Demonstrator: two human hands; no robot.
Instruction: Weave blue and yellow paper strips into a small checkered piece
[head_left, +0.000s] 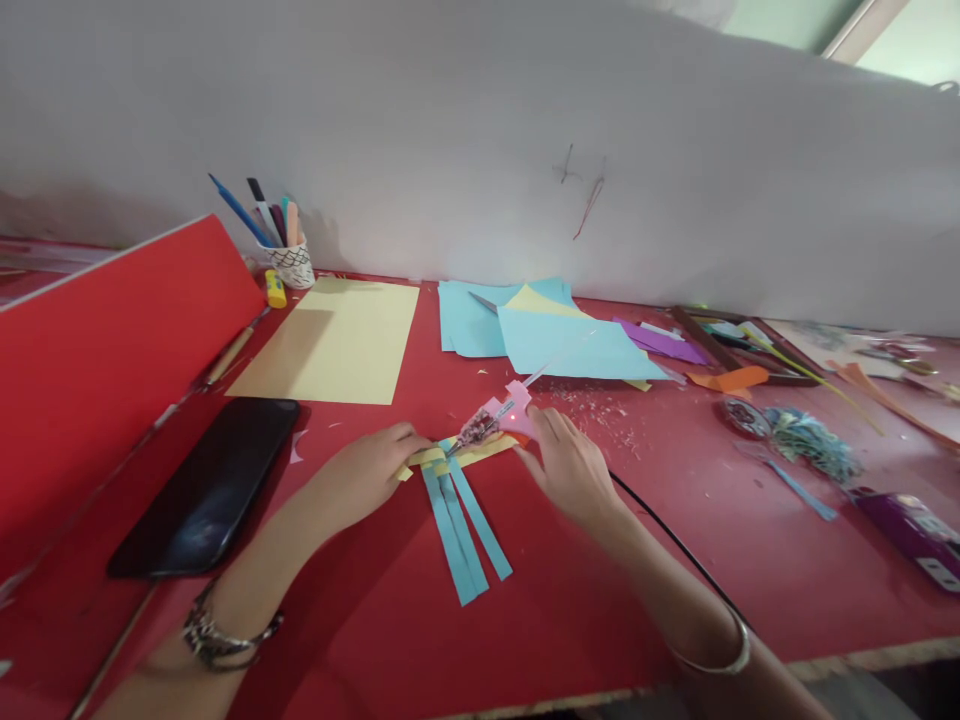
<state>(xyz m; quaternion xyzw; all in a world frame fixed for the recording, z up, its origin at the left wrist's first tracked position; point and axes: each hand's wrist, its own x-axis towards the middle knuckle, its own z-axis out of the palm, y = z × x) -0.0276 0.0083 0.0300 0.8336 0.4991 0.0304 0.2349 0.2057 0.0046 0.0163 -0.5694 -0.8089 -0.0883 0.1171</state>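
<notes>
My right hand point(566, 462) is wrapped round the handle of a pink hot glue gun point(517, 405), whose small light glows. Its nozzle points down to the left, at or just above the place where blue paper strips point(456, 535) cross yellow paper strips point(480, 455); whether it touches cannot be seen. A clear glue stick point(535, 376) pokes out of the gun's back. With closed fingers, my left hand point(386, 460) grips the left end of the yellow strips. The blue strips lie toward me on the red table.
A black phone point(206, 490) and a leaning red board point(127, 340) stand at left. Behind lie a yellow sheet point(337, 345), blue sheets point(577, 340) and a pen cup point(291, 264). A black cord point(675, 535) runs beneath my right arm. Yarn point(814, 443) and a purple device point(911, 535) lie right.
</notes>
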